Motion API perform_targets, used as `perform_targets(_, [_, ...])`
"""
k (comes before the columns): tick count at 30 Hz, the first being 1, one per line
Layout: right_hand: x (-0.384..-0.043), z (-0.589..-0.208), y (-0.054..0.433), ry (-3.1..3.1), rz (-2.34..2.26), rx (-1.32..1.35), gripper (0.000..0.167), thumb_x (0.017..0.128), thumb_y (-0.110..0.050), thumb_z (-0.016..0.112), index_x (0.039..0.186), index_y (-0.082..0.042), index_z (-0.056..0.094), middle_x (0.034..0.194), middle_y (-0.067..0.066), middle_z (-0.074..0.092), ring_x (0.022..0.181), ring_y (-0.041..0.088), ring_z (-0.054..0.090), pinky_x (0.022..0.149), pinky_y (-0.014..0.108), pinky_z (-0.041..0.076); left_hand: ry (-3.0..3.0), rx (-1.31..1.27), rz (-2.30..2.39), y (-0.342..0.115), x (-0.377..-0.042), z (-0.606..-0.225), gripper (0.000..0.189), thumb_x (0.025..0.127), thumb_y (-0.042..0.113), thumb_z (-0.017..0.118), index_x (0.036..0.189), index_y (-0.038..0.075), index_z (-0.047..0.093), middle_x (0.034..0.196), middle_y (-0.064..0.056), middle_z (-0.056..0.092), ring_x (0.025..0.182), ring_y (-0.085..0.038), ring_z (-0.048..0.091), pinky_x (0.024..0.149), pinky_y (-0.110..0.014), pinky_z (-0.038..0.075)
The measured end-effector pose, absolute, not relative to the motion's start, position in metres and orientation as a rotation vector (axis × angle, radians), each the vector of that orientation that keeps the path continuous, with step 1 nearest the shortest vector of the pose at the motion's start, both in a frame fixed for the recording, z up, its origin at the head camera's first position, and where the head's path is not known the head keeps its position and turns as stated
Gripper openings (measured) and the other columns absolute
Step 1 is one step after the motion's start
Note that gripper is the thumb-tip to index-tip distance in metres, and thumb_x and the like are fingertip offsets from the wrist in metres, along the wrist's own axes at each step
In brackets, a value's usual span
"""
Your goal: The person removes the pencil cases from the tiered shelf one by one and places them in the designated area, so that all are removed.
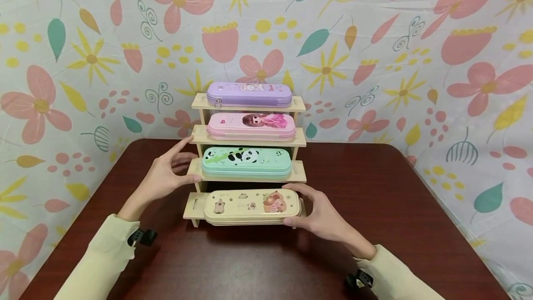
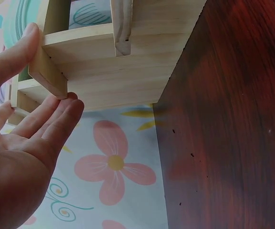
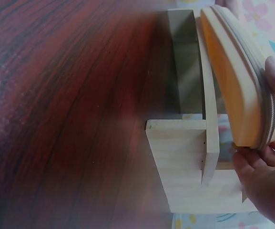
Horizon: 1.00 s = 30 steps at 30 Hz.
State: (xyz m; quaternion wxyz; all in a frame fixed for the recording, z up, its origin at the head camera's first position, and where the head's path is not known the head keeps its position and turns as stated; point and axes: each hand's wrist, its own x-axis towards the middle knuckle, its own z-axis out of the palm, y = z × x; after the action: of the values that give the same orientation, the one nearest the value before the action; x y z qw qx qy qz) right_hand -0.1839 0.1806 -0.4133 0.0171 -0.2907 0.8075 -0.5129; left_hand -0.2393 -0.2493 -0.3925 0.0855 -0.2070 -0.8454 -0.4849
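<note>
A stepped wooden rack (image 1: 193, 205) bears a pencil case on each tier. My left hand (image 1: 162, 175) is at its left end, thumb at the front of the third board and fingers behind it. In the left wrist view the thumb and fingertips touch opposite edges of that board (image 2: 51, 76). My right hand (image 1: 322, 216) grips the right end of the cream pencil case (image 1: 250, 207) on the lowest tier, thumb in front and fingers behind. In the right wrist view this zipped case (image 3: 244, 81) is tilted, with a gap under its held end.
Above sit a mint panda case (image 1: 245, 161), a pink case with a doll picture (image 1: 250, 126) and a lilac case (image 1: 250, 94). The rack stands on a dark red-brown table (image 1: 354, 189). A flowered cloth (image 1: 374, 59) hangs behind.
</note>
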Motion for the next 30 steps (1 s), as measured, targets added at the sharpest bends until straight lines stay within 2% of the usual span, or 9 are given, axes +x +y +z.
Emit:
perform_targets(4, [-0.183, -0.412, 0.186, 2.570, -1.568, -0.896, 0.071, 0.080, -0.020, 0.096, 0.143, -0.017, 0.063, 0.134, -0.002, 0.066, 0.118, 0.020, 0.062, 0.102, 0.034, 0.050, -2.519, -0.614, -1.456, -0.248, -0.239, -0.392, 0.107, 0.080, 0.010, 0.095, 0.167, 0.027, 0.034, 0.133, -0.020, 0.068, 0.127, -0.037, 0.063, 0.103, -0.059, 0.052])
perform_targets(6, [-0.183, -0.410, 0.188, 2.569, -1.583, -0.903, 0.071, 0.079, -0.018, 0.096, 0.143, -0.016, 0.064, 0.135, -0.002, 0.066, 0.122, 0.021, 0.061, 0.106, 0.032, 0.047, -2.519, -0.613, -1.458, -0.248, -0.239, -0.392, 0.107, 0.081, 0.009, 0.095, 0.167, 0.027, 0.034, 0.133, -0.020, 0.067, 0.127, -0.037, 0.063, 0.103, -0.058, 0.053])
perform_targets(12, [-0.181, -0.401, 0.194, 2.537, -1.617, -0.929, 0.071, 0.081, -0.013, 0.095, 0.143, -0.008, 0.062, 0.135, 0.000, 0.067, 0.115, 0.021, 0.065, 0.098, 0.024, 0.050, -2.523, -0.614, -1.458, -0.249, -0.239, -0.392, 0.107, 0.081, 0.009, 0.094, 0.167, 0.029, 0.034, 0.134, -0.020, 0.067, 0.125, -0.037, 0.064, 0.104, -0.056, 0.053])
perform_targets(16, [-0.179, -0.394, 0.199, 2.536, -1.620, -0.933, 0.069, 0.082, -0.014, 0.094, 0.143, -0.011, 0.063, 0.134, 0.000, 0.067, 0.114, 0.022, 0.065, 0.097, 0.026, 0.051, -2.521, -0.616, -1.462, -0.250, -0.239, -0.393, 0.107, 0.081, 0.009, 0.094, 0.167, 0.027, 0.034, 0.133, -0.021, 0.067, 0.125, -0.038, 0.064, 0.104, -0.058, 0.052])
perform_targets(23, [-0.181, -0.382, 0.212, 2.600, -1.611, -0.911, 0.067, 0.083, -0.013, 0.093, 0.143, -0.016, 0.063, 0.134, 0.000, 0.067, 0.117, 0.022, 0.062, 0.098, 0.028, 0.049, -2.533, -0.604, -1.431, -0.250, -0.241, -0.393, 0.105, 0.081, 0.012, 0.095, 0.166, 0.029, 0.035, 0.132, -0.018, 0.068, 0.123, -0.036, 0.066, 0.103, -0.055, 0.054])
perform_targets(30, [-0.185, -0.364, 0.231, 2.604, -1.646, -0.928, 0.070, 0.080, -0.005, 0.093, 0.142, -0.017, 0.064, 0.129, 0.001, 0.070, 0.108, 0.024, 0.066, 0.089, 0.027, 0.052, -2.531, -0.607, -1.450, -0.250, -0.241, -0.393, 0.106, 0.081, 0.010, 0.095, 0.166, 0.030, 0.035, 0.132, -0.019, 0.068, 0.124, -0.036, 0.065, 0.104, -0.059, 0.052])
